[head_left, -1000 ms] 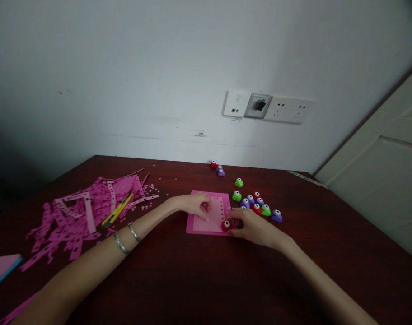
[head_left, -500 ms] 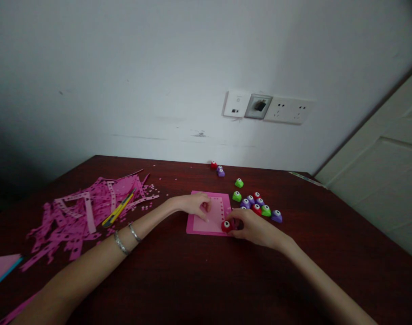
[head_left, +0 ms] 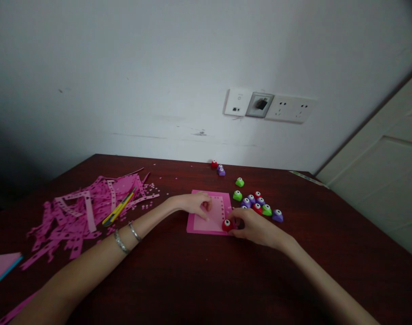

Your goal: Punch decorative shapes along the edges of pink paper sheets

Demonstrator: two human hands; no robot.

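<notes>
A light pink sheet (head_left: 209,216) lies on a darker pink sheet (head_left: 189,225) on the table. Small punched shapes run along the light sheet's top and right edges. My left hand (head_left: 195,204) rests on the paper, its fingers bent and the thumb apart, with nothing held. At the lower right corner of the light sheet sits a red paper punch (head_left: 227,225) with a white-and-black button on top. My right hand (head_left: 248,225) grips this punch from its right side between thumb and fingers. Whether paper is inside its slot is hidden.
Several red, purple and green punches (head_left: 256,208) cluster right of the paper, with others (head_left: 221,171) near the wall. At left lie pink paper strips (head_left: 87,212), tiny punched bits and a yellow utility knife (head_left: 119,206). A paper stack (head_left: 4,266) is at the left edge.
The view has shifted very slightly. Both hands, the paper and the red punch keep the same positions relative to one another.
</notes>
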